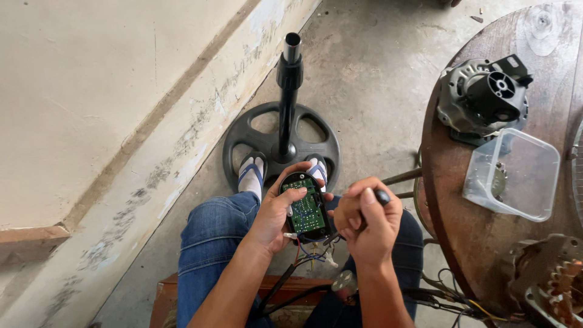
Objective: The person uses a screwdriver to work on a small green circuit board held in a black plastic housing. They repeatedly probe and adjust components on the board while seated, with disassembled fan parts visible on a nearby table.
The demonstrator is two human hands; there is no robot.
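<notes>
The left hand (276, 215) grips a black case with a green board (305, 206) inside it, held over the lap. The right hand (367, 222) is closed around a tool with a black handle (382, 196). Its tip points down at the low end of the board, but I cannot see the tip well.

Thin wires (310, 252) hang from the board. The tool could slip and scratch the board, or a pull could snap a wire, because the wires are loose and the board is held in the air.

Past the knees stands one black fan stand (285, 130) on the floor, with two feet on its base. On the round worktop (546, 36) at the right, I count one grey motor (483, 97) near the far edge, one clear box (513, 173) beside it, and one more metal part (546, 282) at the near edge.
</notes>
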